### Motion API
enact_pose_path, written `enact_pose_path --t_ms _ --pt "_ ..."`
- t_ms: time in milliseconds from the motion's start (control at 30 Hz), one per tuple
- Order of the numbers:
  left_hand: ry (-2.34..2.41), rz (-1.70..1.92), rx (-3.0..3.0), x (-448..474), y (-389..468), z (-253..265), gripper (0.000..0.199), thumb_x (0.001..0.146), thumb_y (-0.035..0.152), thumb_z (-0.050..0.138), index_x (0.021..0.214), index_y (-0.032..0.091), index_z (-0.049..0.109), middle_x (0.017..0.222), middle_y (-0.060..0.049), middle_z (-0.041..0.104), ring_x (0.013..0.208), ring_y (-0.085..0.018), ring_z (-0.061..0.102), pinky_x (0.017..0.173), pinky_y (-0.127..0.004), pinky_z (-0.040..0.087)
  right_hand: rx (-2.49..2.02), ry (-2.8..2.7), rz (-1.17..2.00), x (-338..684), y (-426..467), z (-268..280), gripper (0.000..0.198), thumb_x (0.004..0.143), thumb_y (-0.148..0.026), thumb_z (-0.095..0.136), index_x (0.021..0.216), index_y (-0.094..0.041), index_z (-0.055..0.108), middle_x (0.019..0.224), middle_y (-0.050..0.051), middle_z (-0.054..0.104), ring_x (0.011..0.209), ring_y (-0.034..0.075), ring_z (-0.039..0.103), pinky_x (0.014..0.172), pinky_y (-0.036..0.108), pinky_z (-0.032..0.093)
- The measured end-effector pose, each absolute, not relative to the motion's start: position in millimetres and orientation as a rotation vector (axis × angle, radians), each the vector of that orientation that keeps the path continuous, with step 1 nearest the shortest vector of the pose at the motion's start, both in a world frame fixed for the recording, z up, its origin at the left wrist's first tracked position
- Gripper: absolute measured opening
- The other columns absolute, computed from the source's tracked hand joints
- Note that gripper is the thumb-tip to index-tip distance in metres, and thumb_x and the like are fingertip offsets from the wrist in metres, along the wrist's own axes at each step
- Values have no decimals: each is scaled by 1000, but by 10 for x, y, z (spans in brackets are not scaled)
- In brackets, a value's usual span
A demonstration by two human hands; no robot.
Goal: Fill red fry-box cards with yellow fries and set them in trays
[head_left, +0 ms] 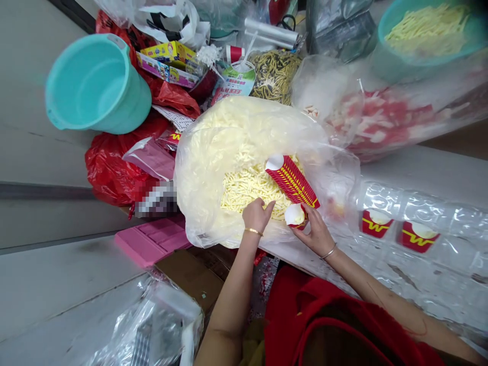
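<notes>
A large clear plastic bag [206, 152] lies open, holding a pile of pale yellow toy-like French fries [244, 188]. Over the near edge of that pile is my left hand [256, 215], its fingers curled and the thumb held apart; whatever they grip is hidden. My right hand [315, 235] holds a small red fry box [295, 216] with a white inside, tilted toward the left hand, with some pale yellow at its opening. Just beyond it, a nested stack of red and yellow fry boxes [295, 182] rests on the fries.
To the right, clear plastic trays [457, 223] hold two fry boxes [419, 237]. A turquoise bucket [91, 86] stands at left, a tub of yellow strips [404, 56] at far right. A bag of red and white pieces [389, 119] and a pink lid-like panel [152, 239] flank the pile.
</notes>
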State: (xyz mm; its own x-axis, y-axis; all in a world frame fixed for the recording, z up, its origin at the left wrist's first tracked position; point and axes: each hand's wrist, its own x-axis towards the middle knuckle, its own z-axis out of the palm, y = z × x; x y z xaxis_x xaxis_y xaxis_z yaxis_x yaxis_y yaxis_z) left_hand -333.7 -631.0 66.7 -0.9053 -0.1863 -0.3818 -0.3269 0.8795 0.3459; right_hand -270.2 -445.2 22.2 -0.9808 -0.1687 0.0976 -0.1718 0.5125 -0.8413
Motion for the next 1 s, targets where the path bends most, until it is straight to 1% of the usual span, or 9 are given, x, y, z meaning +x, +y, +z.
enact_pose_path --t_ms 67,133,233,300,400,533,733,900,1000 --pt "2654 359 -462 -3441 -6303 508 40 73 55 59 65 16 59 68 -11 63 72 -26 60 62 -31 39 273 -2733 1527 -2730 -4442 237 71 81 -36 61 140 -19 27 128 15 48 117 29 48 98 50 43" --pt "2640 367 -476 -3491 -6270 388 31 72 45 60 60 17 55 66 -9 61 70 -23 59 60 -30 37 267 -2737 1526 -2752 -4430 255 71 80 -35 62 140 -18 27 129 15 48 118 29 47 99 49 42" --pt "2661 736 -493 -3488 -6299 340 22 72 30 57 56 18 47 54 1 50 57 -14 49 56 -25 32 263 -2743 1523 -2775 -4403 276 72 80 -35 63 140 -18 26 128 15 49 117 28 47 99 47 42" --pt "2538 1135 -528 -3469 -6392 402 24 71 29 56 55 18 43 50 5 40 51 -10 40 52 -22 28 253 -2747 1521 -2789 -4389 273 73 80 -36 63 140 -18 26 128 15 49 117 28 47 98 47 43" --pt "2199 1623 -564 -3452 -6548 584 24 70 33 59 60 17 43 51 7 35 48 -7 31 50 -20 25 260 -2753 1512 -2816 -4399 250 74 79 -37 63 140 -18 26 128 15 48 118 29 47 99 48 42" --pt "1901 1808 -482 -3446 -6606 827 25 66 32 65 64 17 46 52 8 35 48 -5 29 50 -20 24 334 -2760 1515 -2885 -4495 255 73 80 -37 62 140 -19 26 129 15 47 119 30 45 100 50 40" --pt "1886 1658 -273 -3465 -6478 941 21 67 31 62 63 16 47 54 6 37 49 -6 30 50 -21 24 442 -2763 1478 -3000 -4681 356 73 80 -30 60 141 -20 22 132 15 46 120 31 44 100 52 40" --pt "2438 1083 -93 -3441 -6291 989 12 68 22 57 59 17 50 52 4 43 50 -9 38 51 -23 27 558 -2770 1437 -2989 -4708 381 74 79 -24 58 142 -20 20 131 14 46 121 31 43 100 52 39" --pt "2562 955 -13 -3358 -6167 1023 4 72 19 55 71 17 58 58 2 54 56 -12 49 56 -24 34 598 -2772 1398 -2954 -4659 360 74 79 -23 56 143 -20 19 130 14 46 121 31 43 99 52 40"
